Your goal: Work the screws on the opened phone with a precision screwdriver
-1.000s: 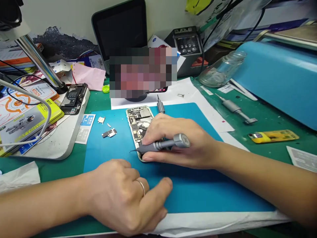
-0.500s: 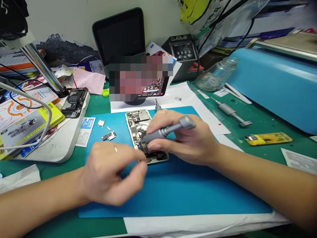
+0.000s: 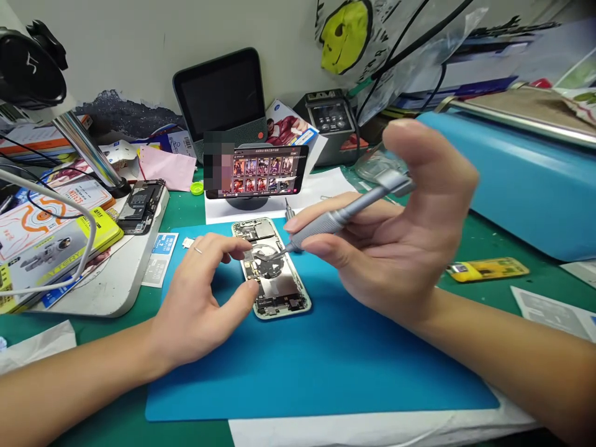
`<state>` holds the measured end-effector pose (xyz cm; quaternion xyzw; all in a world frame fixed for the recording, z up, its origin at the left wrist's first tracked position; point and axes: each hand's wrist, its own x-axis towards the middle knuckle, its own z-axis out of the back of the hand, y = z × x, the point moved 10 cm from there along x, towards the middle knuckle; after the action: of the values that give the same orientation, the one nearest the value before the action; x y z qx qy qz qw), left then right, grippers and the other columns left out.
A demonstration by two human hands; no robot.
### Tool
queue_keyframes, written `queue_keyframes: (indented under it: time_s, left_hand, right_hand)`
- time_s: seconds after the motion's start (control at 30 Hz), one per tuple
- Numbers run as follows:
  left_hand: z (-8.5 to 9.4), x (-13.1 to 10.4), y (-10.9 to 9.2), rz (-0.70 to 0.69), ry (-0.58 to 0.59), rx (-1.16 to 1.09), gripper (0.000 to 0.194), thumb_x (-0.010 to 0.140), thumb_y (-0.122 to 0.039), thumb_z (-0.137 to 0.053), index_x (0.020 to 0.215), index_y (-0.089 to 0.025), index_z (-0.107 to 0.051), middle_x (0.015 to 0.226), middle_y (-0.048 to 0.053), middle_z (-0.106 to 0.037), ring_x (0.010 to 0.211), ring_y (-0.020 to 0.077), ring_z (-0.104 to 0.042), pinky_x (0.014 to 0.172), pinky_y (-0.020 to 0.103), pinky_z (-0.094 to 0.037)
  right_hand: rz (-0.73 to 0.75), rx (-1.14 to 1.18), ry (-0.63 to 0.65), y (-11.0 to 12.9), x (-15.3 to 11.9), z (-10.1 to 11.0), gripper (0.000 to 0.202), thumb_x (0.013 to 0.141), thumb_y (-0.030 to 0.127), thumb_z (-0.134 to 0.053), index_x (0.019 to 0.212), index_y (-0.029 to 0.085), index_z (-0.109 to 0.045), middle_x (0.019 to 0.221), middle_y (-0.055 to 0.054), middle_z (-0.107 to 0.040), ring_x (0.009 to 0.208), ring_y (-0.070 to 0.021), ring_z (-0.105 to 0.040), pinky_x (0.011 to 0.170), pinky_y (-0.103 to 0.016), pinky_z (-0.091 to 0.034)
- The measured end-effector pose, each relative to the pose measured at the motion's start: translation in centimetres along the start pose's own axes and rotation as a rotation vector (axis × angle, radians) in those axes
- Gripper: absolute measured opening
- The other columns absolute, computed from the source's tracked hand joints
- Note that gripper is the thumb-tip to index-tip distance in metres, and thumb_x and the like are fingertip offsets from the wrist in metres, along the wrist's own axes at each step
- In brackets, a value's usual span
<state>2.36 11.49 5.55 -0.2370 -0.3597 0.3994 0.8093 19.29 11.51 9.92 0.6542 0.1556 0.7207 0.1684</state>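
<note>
An opened smartphone point(image 3: 284, 282), its battery and boards bare, lies on the blue mat point(image 3: 326, 372). My right hand point(image 3: 395, 248) holds a grey precision screwdriver point(image 3: 335, 218) between thumb and fingers, with the index finger raised by its end cap. The screwdriver's thin tip points down over the round coil at the phone's middle; whether it touches cannot be made out. At the phone's left edge is my left hand point(image 3: 200, 298), thumb and index finger apart, fingertips at or just over the frame. It hides small parts on the mat.
Behind the phone, a second screwdriver point(image 3: 289, 210) stands near a lit phone on a stand point(image 3: 261, 171). Another opened phone point(image 3: 142, 208) and a battery box point(image 3: 60, 248) lie on the left. A yellow-cased item point(image 3: 488, 269) lies at right, before a blue roll-like surface point(image 3: 503, 192).
My left hand has uncurled and moved up to the phone's edge. My right hand has lifted back with the screwdriver, its tip now over the phone's middle. The view has shifted slightly.
</note>
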Motion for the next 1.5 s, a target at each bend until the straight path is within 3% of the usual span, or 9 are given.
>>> queue_keyframes:
  time_s: [0.1,0.33,0.53,1.13,1.27,1.5]
  left_hand:
    - [-0.5,0.1,0.1,0.005,0.039,0.005,0.022,0.096,-0.019,-0.065,0.118,-0.017,-0.066,0.106,0.003,-0.066,0.101,0.0193,-0.06,0.09,0.034,-0.046]
    - [-1.0,0.1,0.3,-0.007,0.079,0.03,0.018,0.097,-0.02,-0.07,0.115,-0.017,-0.073,0.103,0.002,-0.073,0.098,0.0197,-0.063,0.091,0.036,-0.04]
    - [-1.1,0.1,0.1,-0.026,0.076,0.03,0.013,0.098,-0.022,-0.074,0.111,-0.019,-0.077,0.098,-0.002,-0.077,0.091,0.0175,-0.065,0.086,0.034,-0.04]
    - [-1.5,0.0,-0.1,-0.071,0.122,0.012,0.009,0.101,-0.017,-0.07,0.103,-0.022,-0.078,0.09,-0.004,-0.079,0.083,0.0157,-0.065,0.079,0.033,-0.039]
    - [-1.5,0.0,-0.1,-0.068,0.12,0.013,0.009,0.101,-0.018,-0.071,0.104,-0.021,-0.079,0.091,-0.003,-0.079,0.083,0.0164,-0.065,0.079,0.033,-0.039]
    - [-1.5,0.1,-0.2,-0.054,0.13,0.013,0.012,0.101,-0.017,-0.069,0.104,-0.022,-0.079,0.091,-0.002,-0.079,0.084,0.0182,-0.066,0.08,0.034,-0.041]
  right_hand:
    - [0.009,-0.034,0.002,-0.3,0.0,0.1,0.063,0.09,0.02,-0.08,0.143,0.044,-0.056,0.154,0.0,-0.05,0.08,-0.0119,-0.078,0.065,-0.026,-0.071]
    - [0.003,0.025,0.022,-0.8,-0.7,-0.1,0.066,0.087,0.012,-0.081,0.143,0.038,-0.057,0.15,-0.002,-0.053,0.085,-0.0129,-0.079,0.068,-0.025,-0.07]
    - [-0.039,0.013,0.051,-0.7,-0.9,-0.5,0.069,0.087,0.014,-0.082,0.145,0.04,-0.056,0.15,-0.002,-0.057,0.083,-0.0138,-0.079,0.068,-0.026,-0.071]
    - [-0.085,0.066,0.124,-0.7,-1.5,-1.2,0.07,0.088,0.017,-0.082,0.148,0.04,-0.053,0.14,-0.003,-0.064,0.084,-0.0141,-0.08,0.07,-0.026,-0.072]
    - [-0.072,0.076,0.125,-0.6,-1.4,-1.3,0.071,0.087,0.013,-0.082,0.148,0.038,-0.054,0.143,-0.004,-0.061,0.087,-0.0134,-0.08,0.074,-0.024,-0.072]
    - [-0.041,0.066,0.119,-0.5,-1.3,-1.2,0.074,0.084,0.013,-0.085,0.147,0.038,-0.055,0.148,-0.005,-0.06,0.084,-0.016,-0.08,0.067,-0.027,-0.072]
